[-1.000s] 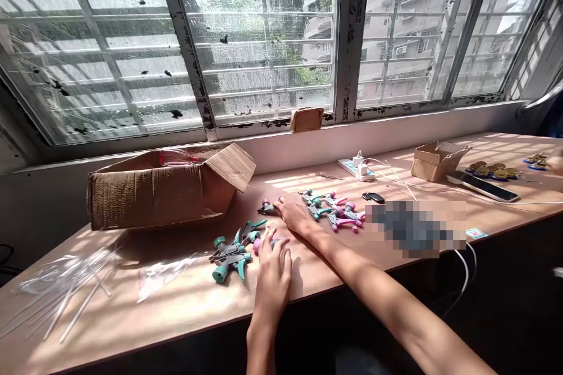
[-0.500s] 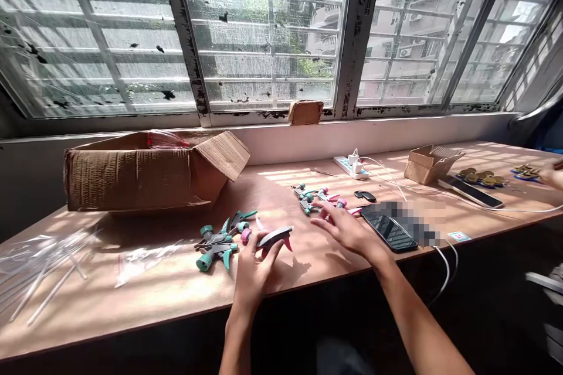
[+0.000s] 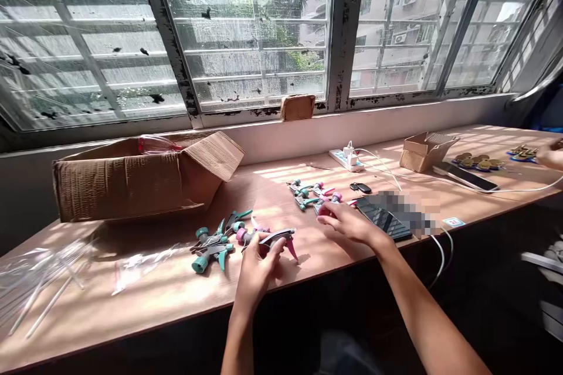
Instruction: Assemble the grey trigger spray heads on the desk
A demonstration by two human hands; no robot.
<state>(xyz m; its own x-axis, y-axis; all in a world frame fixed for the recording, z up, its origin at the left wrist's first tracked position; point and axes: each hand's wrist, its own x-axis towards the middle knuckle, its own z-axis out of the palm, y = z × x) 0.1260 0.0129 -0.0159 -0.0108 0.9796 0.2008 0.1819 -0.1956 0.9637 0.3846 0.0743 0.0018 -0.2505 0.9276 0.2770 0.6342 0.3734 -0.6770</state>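
Observation:
My left hand (image 3: 257, 266) grips a grey-and-pink trigger spray head (image 3: 277, 238) near the front of the table; its pink lever points down to the right. Just left lie several green-and-grey trigger spray heads (image 3: 213, 246), and another pink one shows partly behind the held one. My right hand (image 3: 352, 224) has its fingers closed at the near end of a second group, on a pink-and-grey spray head (image 3: 336, 197) whose body is partly hidden by the fingers. Beside it lie green spray heads (image 3: 302, 198) and a pink one.
An open cardboard box (image 3: 118, 187) stands at the left, with clear plastic tubes (image 3: 48, 281) in front. To the right are a phone (image 3: 387, 221), key fob (image 3: 360, 187), power strip (image 3: 347, 160), small carton (image 3: 422, 152) and gold parts (image 3: 479, 162). Another person's hand (image 3: 549, 155) is at the far right.
My right hand has gone from spread fingers above the second group to fingers closed on a pink-and-grey spray head. My left hand still holds its spray head, now tilted slightly. The view has shifted a little.

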